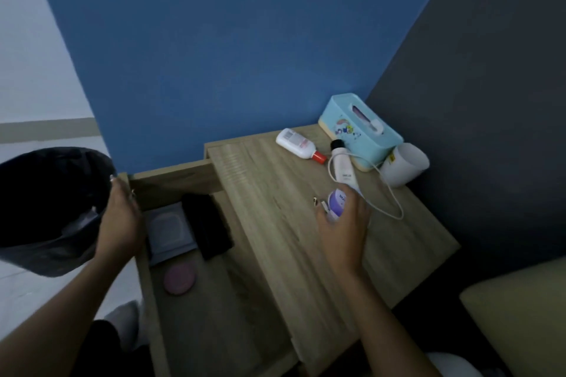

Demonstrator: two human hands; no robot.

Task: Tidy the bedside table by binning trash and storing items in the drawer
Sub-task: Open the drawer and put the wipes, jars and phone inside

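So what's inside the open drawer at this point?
The drawer holds a grey packet, a black item and a round pink disc. The left hand covers the packet's left edge; the part under the tabletop is hidden.

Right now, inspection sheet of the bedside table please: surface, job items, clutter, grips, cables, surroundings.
Surface: wooden tabletop, drawer pulled open at its left.
Job's things: red-capped bottle lying down; black-capped tube; purple item; tissue box; white cup tipped on its side.
Clutter: drawer holds a pink disc, black item, grey packet.
Grips: left hand on the drawer's edge, holding nothing; right hand closing on the purple item.
Cables: white cable looped on the tabletop.
Surroundings: black-lined bin at left, blue wall.
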